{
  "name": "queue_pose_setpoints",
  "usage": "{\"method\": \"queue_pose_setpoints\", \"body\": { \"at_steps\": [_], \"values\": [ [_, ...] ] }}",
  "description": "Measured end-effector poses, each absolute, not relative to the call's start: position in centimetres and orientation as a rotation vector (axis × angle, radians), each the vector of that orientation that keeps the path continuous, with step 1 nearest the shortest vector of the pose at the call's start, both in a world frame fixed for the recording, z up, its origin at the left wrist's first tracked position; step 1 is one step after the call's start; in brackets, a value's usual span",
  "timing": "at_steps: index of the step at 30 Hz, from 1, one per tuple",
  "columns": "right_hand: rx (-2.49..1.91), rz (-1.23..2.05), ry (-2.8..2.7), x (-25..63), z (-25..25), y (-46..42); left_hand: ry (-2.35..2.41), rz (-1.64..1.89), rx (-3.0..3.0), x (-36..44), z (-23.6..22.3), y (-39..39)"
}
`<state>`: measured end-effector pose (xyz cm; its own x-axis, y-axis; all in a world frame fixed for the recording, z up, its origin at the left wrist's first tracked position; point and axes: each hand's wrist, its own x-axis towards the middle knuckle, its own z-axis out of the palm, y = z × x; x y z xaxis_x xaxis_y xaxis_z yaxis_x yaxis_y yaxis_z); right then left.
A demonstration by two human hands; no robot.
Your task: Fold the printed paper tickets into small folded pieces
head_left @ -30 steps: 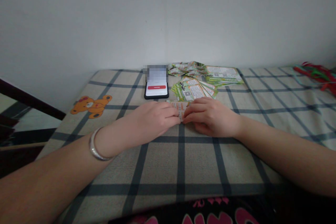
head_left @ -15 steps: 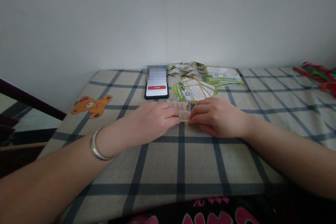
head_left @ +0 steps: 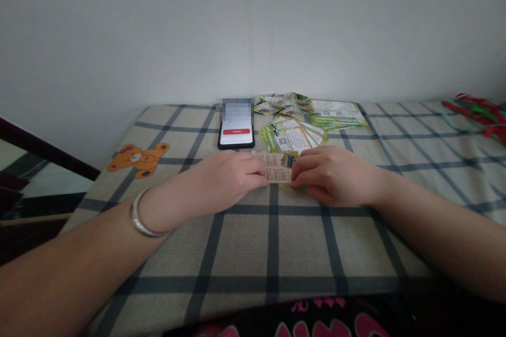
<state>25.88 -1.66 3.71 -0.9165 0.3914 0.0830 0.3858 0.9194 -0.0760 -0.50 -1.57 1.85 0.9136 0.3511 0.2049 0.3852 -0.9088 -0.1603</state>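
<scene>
L hand (head_left: 233, 178) & R hand (head_left: 336, 176) on printed card (head_left: 277, 168), table (head_left: 245, 247)
Fingers curled, part-closed, at card's L & R ends; grip unclear; card flat btwn hands; phone (head_left: 236, 137) just beyond

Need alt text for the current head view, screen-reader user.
Two bare hands, left and right, touch opposite sides of a small printed sheet on a checked tablecloth. Behind it lie a lit phone and green-and-white leaflets; an orange bear picture is at left.
</scene>
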Motion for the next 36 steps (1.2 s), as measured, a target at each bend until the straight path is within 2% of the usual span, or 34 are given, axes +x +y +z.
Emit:
{"method": "queue_pose_setpoints", "body": {
  "at_steps": [17,36],
  "values": [
    [-0.511,0.256,-2.942,27.0,3.7,-0.6,-0.567,-0.323,-2.948,-1.1,2.1,-1.1],
    [-0.531,0.251,-2.946,27.1,4.2,-0.7,-0.584,-0.318,-2.96,-1.3,2.3,-1.0]
  ]
}}
